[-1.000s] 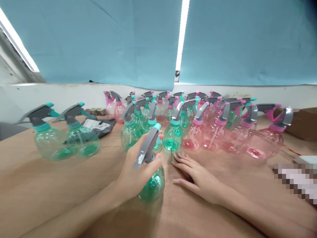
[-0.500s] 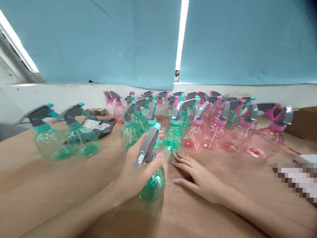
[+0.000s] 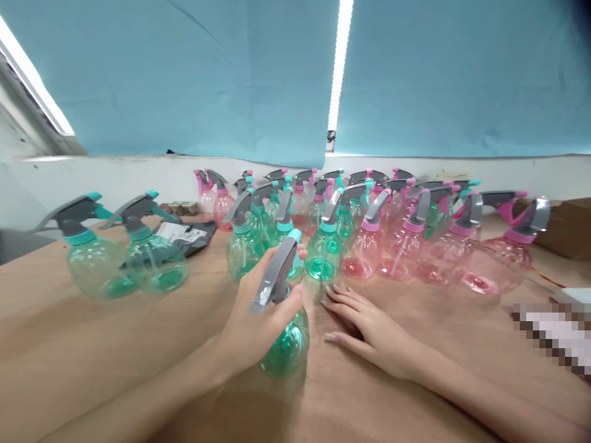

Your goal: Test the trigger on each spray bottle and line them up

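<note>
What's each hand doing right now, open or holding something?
Left hand: closed around the neck of a green spray bottle.
Right hand: open, lying flat on the table, holding nothing.

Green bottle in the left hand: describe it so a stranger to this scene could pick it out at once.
Start at the brown table under the blue blinds, where green and pink spray bottles crowd the back. In front of them stands one green bottle, its neck gripped by the left hand. Only this one is held, nearest the camera.
</note>
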A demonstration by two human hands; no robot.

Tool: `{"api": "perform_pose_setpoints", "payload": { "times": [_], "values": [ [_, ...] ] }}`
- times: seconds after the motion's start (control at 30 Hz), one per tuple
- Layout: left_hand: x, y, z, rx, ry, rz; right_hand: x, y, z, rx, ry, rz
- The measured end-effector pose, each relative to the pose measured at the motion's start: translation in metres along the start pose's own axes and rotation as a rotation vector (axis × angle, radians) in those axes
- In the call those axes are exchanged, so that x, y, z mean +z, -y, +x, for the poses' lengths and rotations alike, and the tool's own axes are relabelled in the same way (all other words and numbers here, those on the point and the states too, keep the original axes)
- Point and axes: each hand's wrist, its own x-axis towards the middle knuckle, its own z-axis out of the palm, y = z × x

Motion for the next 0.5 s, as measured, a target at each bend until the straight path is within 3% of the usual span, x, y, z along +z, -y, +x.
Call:
{"api": "perform_pose_setpoints", "payload": {
  "times": [0.17, 0.5],
  "values": [
    [-0.002, 0.0, 0.001, -0.019, 0.014, 0.006, 0.001, 0.0, 0.0, -0.008, -0.006, 0.006],
    [-0.009, -0.009, 0.002, 0.084, 0.03, 0.05, 0.001, 0.0, -0.001, -0.008, -0.026, 0.027]
  ]
}}
